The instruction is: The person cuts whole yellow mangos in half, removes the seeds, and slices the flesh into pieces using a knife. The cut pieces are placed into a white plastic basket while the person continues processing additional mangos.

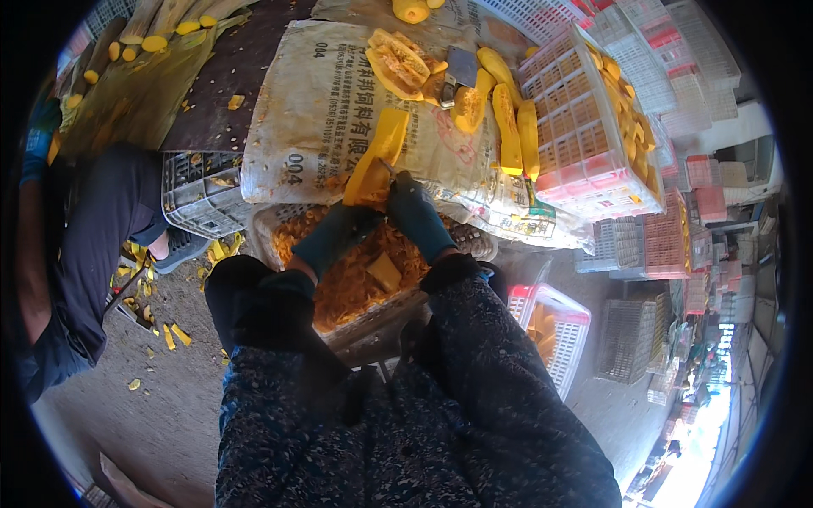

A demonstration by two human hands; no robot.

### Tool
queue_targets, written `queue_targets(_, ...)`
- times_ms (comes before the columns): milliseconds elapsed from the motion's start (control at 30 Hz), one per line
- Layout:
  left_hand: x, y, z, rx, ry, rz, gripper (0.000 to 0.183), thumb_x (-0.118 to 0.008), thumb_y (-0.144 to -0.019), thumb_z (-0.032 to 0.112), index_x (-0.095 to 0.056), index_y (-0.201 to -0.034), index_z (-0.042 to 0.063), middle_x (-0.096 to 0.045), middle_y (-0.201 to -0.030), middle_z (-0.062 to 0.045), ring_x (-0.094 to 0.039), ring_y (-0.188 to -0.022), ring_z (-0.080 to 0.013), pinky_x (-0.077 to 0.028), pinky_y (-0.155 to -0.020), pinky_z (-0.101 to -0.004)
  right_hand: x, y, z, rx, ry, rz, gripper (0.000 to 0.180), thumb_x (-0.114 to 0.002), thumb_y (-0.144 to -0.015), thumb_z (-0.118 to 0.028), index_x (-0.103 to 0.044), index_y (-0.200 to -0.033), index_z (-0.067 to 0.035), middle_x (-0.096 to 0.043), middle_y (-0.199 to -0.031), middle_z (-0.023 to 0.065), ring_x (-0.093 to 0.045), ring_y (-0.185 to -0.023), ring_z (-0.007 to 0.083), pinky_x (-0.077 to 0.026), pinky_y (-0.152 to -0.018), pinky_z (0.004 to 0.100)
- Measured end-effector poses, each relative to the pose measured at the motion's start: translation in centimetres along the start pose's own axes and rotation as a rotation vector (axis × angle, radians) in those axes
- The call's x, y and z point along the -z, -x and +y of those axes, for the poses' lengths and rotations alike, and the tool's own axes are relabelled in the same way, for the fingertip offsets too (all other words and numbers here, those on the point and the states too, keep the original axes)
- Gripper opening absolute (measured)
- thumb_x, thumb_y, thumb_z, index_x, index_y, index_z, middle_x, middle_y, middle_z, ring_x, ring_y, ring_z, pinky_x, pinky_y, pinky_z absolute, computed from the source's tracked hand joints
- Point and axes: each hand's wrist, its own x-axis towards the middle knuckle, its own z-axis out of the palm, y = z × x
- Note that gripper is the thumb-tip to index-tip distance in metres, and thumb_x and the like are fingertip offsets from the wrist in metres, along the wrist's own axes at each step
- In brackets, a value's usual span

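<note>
My left hand (343,232), in a blue-green glove, grips the lower end of a long peeled piece of pumpkin (380,155). My right hand (413,206), gloved alike, is closed on a small tool, of which a thin metal part (387,166) shows against the pumpkin; its kind is hidden. Below both hands is a crate (263,238) filled with stringy orange pulp (343,295) and one pale flat piece (385,272). On the printed woven sack (273,127) lie a cut-open pumpkin half (397,66), a cleaver (462,66) and several peeled pumpkin pieces (507,130).
A crate of pumpkin pieces (571,127) stands at the sack's right edge, and another (559,336) on the floor. Stacked crates (667,63) line the right. At left sits a co-worker, with a gloved hand (39,136) and knee (127,184) near a black crate (203,190).
</note>
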Motion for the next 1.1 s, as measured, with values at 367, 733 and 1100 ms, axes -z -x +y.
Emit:
queue_targets(367,-2.0,1.5,1.2,-0.023,-0.282,0.112,0.021,-0.061,-0.098,0.009,-0.059,-0.118,0.005,-0.061,-0.092,-0.003,-0.063,-0.081,-0.0130,-0.056,-0.067,-0.0250,1.1,5.1,0.2,0.399,-0.105,-0.080,0.013,-0.057,-0.095,-0.012,-0.059,-0.105,-0.004,-0.064,-0.082,0.0218,-0.066,-0.076,0.0409,-0.053,-0.066,0.0489)
queue_targets(733,-4.6,1.0,1.5,-0.100,-0.223,0.242,0.021,-0.056,-0.104,0.021,-0.057,-0.121,0.009,-0.060,-0.090,-0.002,-0.060,-0.073,-0.0115,-0.053,-0.063,-0.0267,1.2,-0.3,-1.5,-0.130,0.179,-0.187,0.022,-0.050,-0.097,-0.016,-0.058,-0.111,-0.001,-0.070,-0.093,0.0241,-0.069,-0.085,0.0438,-0.054,-0.072,0.0534)
queue_targets(1100,-1.9,0.2,-0.2,-0.179,-0.536,0.218,0.033,-0.059,-0.098,0.016,-0.057,-0.130,0.008,-0.065,-0.103,-0.005,-0.065,-0.088,-0.0148,-0.056,-0.076,-0.0271,-2.1,7.2,-0.2,0.260,-0.101,0.008,0.024,-0.056,-0.091,-0.011,-0.059,-0.112,-0.002,-0.065,-0.082,0.0200,-0.064,-0.073,0.0399,-0.051,-0.065,0.0509)
